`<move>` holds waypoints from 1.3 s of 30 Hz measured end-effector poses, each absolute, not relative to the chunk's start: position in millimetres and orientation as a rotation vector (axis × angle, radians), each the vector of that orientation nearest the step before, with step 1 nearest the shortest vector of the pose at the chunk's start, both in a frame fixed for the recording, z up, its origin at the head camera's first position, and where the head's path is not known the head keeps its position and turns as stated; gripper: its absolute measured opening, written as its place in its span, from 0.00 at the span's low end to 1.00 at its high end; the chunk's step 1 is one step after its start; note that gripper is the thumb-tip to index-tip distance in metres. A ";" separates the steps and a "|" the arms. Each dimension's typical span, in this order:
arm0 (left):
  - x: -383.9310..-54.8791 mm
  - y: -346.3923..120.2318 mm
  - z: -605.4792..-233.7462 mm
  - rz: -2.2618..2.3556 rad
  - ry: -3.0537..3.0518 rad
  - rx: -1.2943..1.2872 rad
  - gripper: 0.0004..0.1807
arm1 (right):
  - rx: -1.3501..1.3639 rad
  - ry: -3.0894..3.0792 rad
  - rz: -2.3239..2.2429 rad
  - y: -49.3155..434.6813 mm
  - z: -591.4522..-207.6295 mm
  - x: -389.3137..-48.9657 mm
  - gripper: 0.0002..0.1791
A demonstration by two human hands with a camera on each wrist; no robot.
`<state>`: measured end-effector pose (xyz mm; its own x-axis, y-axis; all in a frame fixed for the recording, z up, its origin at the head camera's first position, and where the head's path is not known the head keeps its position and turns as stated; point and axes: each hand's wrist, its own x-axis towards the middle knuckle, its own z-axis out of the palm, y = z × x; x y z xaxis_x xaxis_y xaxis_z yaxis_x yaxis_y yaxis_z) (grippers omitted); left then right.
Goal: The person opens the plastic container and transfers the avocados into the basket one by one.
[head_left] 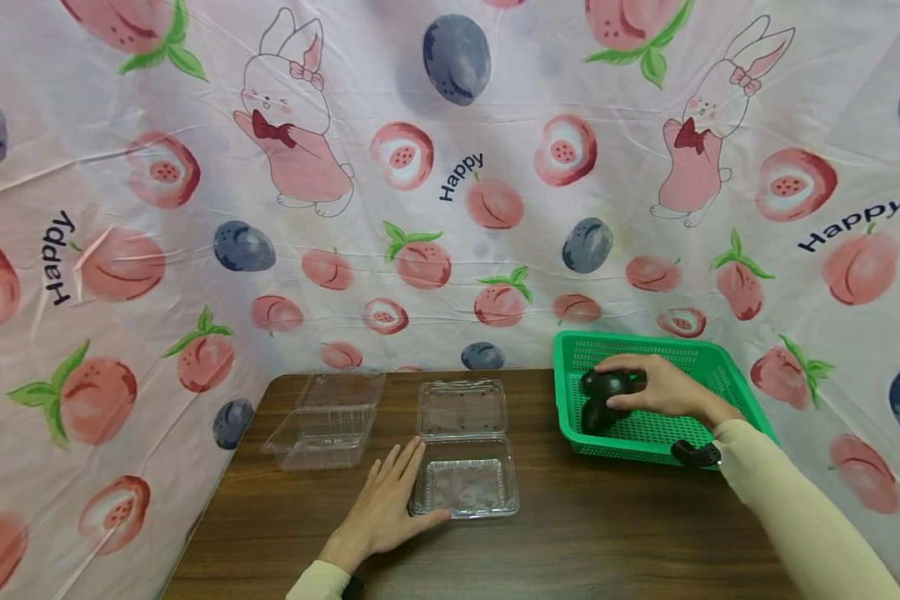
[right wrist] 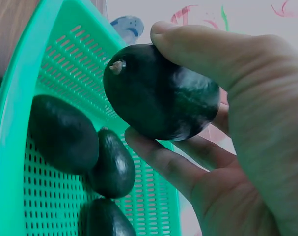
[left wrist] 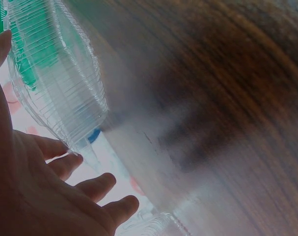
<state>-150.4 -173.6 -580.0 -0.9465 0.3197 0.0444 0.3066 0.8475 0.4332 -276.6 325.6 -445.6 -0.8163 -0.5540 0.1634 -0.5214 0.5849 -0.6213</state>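
My right hand (head_left: 663,387) grips a dark green avocado (right wrist: 161,93) between thumb and fingers, above the green basket (head_left: 562,417). Beneath it in the basket lie more avocados, among them a large one (right wrist: 64,133), a narrower one (right wrist: 114,164) and one partly cut off by the frame edge (right wrist: 109,221). At the table's middle, a clear plastic clamshell box (head_left: 508,475) stands with its lid laid back. My left hand (head_left: 382,508) is spread along the box's left side, fingers straight and thumb at the front edge. In the left wrist view the box's ribbed wall (left wrist: 75,73) is beside the palm.
A second clear clamshell box (head_left: 322,450), lid up, stands at the table's back left. The brown wooden table (head_left: 570,525) meets a fruit-and-rabbit patterned cloth (head_left: 495,250) behind. A black wrist device (head_left: 696,454) sits under the right wrist, by the basket's front rim.
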 end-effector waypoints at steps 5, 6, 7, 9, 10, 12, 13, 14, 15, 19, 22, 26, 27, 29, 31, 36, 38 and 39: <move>-150.6 -174.0 -581.5 0.699 2.990 0.510 0.69 | -0.911 2.773 -1.009 335.5 -448.7 -283.0 0.28; -150.6 -174.0 -581.7 0.701 2.989 0.510 0.69 | -0.898 2.773 -1.004 337.4 -449.4 -284.3 0.28; -150.8 -174.0 -581.9 0.702 2.987 0.508 0.69 | -0.893 2.775 -0.991 339.2 -449.9 -285.4 0.28; -150.9 -174.0 -581.9 0.703 2.984 0.504 0.69 | -0.876 2.770 -0.979 342.3 -451.0 -287.3 0.28; -151.0 -174.0 -581.9 0.703 2.982 0.501 0.69 | -0.869 2.768 -0.977 343.8 -451.7 -288.2 0.28; -151.0 -173.9 -581.4 0.704 2.979 0.497 0.69 | -0.860 2.760 -0.975 346.3 -453.1 -289.6 0.28; -151.1 -173.8 -581.2 0.704 2.979 0.495 0.69 | -0.855 2.757 -0.972 347.4 -453.8 -290.2 0.28; -151.1 -173.7 -581.0 0.703 2.980 0.495 0.69 | -0.850 2.752 -0.974 348.2 -454.3 -290.6 0.29; -151.2 -173.6 -580.8 0.701 2.979 0.496 0.69 | -0.839 2.749 -0.976 349.0 -455.0 -291.0 0.29; -151.2 -173.2 -580.5 0.695 2.982 0.501 0.69 | -0.793 2.752 -0.959 352.1 -457.4 -292.6 0.30; -150.8 -173.1 -580.7 0.691 2.983 0.503 0.69 | -0.779 2.752 -0.948 354.7 -459.4 -293.5 0.29; -150.0 -173.4 -580.9 0.685 2.985 0.506 0.68 | -0.781 2.738 -0.968 357.8 -463.1 -295.1 0.29; -149.9 -173.4 -581.0 0.683 2.985 0.506 0.68 | -0.780 2.736 -0.972 358.8 -464.1 -295.8 0.29; -149.8 -173.5 -581.2 0.680 2.988 0.504 0.69 | -0.768 2.734 -0.977 361.1 -466.4 -297.1 0.29; -149.4 -173.4 -580.9 0.684 2.986 0.500 0.68 | -0.756 2.731 -0.973 363.7 -467.9 -297.8 0.29; -148.7 -173.0 -580.2 0.689 2.985 0.493 0.68 | -0.720 2.725 -0.938 370.1 -470.8 -299.4 0.29; -148.8 -173.0 -580.1 0.686 2.990 0.491 0.68 | -0.686 2.727 -0.924 372.3 -471.9 -300.0 0.30; -148.9 -173.0 -580.1 0.684 2.992 0.489 0.68 | -0.675 2.726 -0.916 373.4 -472.5 -300.3 0.30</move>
